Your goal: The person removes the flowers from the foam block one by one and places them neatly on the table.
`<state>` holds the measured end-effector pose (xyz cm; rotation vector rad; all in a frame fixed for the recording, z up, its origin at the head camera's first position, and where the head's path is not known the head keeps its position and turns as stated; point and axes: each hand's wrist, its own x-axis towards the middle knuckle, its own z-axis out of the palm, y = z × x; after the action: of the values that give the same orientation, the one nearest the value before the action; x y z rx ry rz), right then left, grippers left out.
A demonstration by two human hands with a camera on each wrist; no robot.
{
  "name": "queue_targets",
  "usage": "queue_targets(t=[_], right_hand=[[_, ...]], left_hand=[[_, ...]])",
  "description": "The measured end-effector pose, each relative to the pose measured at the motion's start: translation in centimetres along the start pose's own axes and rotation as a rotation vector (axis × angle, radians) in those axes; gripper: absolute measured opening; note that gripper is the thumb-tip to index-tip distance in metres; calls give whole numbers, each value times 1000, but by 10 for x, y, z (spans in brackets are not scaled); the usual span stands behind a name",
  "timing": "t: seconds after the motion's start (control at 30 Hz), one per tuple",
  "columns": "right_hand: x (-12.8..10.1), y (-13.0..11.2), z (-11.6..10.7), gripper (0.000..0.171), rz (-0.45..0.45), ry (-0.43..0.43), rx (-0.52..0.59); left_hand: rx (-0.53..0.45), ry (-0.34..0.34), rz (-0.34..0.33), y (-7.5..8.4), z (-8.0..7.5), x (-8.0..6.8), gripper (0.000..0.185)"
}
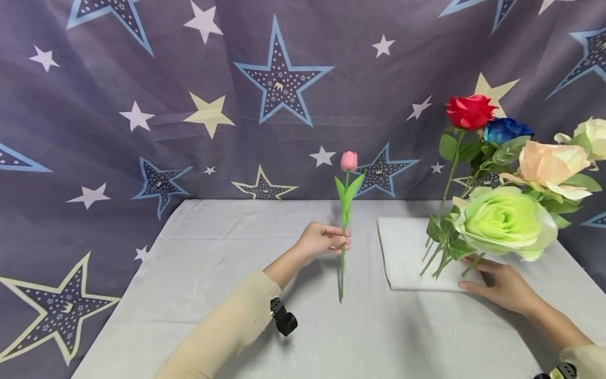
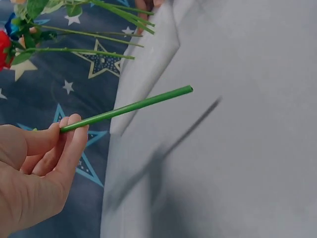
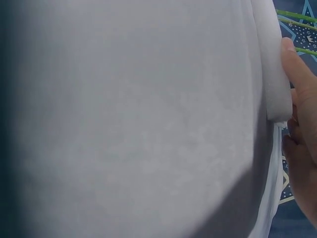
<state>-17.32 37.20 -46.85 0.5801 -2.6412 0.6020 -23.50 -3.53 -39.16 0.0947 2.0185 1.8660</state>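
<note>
Holding a pink tulip upright by its green stem, roughly mid-height, bud up and cut end hanging just above the grey tablecloth. Left hand pinching that stem between thumb and curled fingertips (snug narrow pinch, nothing loose, clear in the left wrist view). Well apart from the other flowers for now, off to their left.

Over to the right: a white foam block lying flat on the cloth with several stems already stuck in it — red rose, blue rose, peach rose, big green rose, plus a cream bloom at the frame edge. Right hand resting on the block's near edge, fingers fairly straight and pressing it down rather than gripping (thumb alongside the foam in the right wrist view).

Looks like mid-arranging: one more stem in hand, base being steadied. Next move probably calls for carrying the tulip over, aiming the cut end at a bare patch of foam on the left side, pushing straight down while keeping the block pinned. Starry curtain behind everything.
</note>
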Motion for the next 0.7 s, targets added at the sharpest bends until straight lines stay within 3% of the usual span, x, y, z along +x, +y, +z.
queue_targets(t=[0.37, 0.7], right_hand=[[-4, -1, 3, 52, -23, 29, 60], [-2, 2, 6, 54, -52, 56, 88]], left_hand=[[25, 29, -62, -17, -26, -13, 27], [44, 50, -65, -29, -70, -29, 31]])
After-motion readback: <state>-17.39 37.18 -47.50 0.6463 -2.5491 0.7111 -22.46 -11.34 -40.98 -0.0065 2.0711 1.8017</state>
